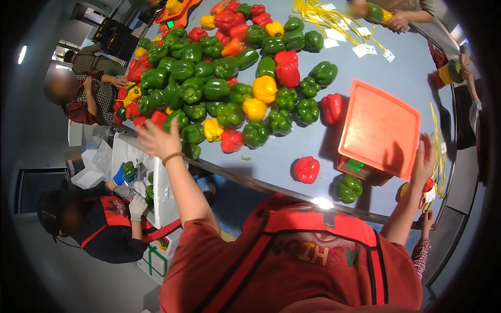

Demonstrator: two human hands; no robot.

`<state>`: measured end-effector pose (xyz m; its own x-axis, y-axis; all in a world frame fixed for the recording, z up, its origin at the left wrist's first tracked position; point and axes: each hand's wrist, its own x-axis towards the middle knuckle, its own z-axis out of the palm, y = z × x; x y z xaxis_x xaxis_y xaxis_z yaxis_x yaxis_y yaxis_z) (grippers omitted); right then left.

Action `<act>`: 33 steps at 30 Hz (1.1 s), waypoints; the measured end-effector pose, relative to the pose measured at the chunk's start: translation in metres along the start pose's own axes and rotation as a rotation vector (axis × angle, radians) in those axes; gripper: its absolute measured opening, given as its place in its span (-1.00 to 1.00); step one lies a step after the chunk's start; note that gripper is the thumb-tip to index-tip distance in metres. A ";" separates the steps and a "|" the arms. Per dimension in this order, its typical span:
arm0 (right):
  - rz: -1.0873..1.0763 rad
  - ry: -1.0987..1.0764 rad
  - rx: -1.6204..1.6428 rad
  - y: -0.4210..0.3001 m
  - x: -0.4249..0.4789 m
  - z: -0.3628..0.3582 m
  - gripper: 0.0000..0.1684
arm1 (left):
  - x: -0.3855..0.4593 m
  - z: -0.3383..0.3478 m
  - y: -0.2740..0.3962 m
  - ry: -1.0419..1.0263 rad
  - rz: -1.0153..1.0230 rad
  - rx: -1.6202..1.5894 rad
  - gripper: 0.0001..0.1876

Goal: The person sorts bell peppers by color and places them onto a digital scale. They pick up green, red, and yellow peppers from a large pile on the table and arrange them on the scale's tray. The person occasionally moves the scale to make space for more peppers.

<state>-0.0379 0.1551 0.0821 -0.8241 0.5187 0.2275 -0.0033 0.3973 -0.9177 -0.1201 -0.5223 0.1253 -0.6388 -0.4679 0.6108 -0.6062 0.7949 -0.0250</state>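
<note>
My left hand [159, 137], with a brown bracelet at its wrist, is spread over the near left edge of a heap of green bell peppers [193, 90] and holds nothing. On the right, my right hand [424, 156] is raised beside the orange tray of a digital scale [379, 129], fingers apart; whether it touches the tray cannot be told. Nothing lies on the tray. A red bell pepper [307, 169] and a green bell pepper [348, 188] rest near the table's front edge. Another red pepper [332, 108] lies left of the scale. Yellow peppers [264, 89] sit among the green ones.
Yellow tie strips with white tags [334, 29] lie at the back; more strips [440, 156] are at the right. A second orange scale [176, 11] stands at the far left. Co-workers surround the table; one handles a pepper over a white box [160, 187] at lower left.
</note>
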 end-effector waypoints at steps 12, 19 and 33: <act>-0.145 -0.749 0.094 -0.125 -0.076 0.235 -0.58 | 0.101 0.050 0.099 -0.390 0.303 -0.380 -0.02; 0.161 -0.747 0.225 -0.086 -0.097 0.239 -0.63 | 0.047 0.094 0.071 -0.338 0.317 -0.364 0.05; 0.079 -0.972 0.228 -0.105 -0.106 0.264 -0.59 | 0.060 0.084 0.078 -0.350 0.133 -0.515 -0.13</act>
<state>-0.0996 -0.1414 0.0689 -0.9315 -0.3473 -0.1081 0.0466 0.1807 -0.9824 -0.2452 -0.5209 0.0932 -0.8626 -0.3821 0.3315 -0.2615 0.8978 0.3543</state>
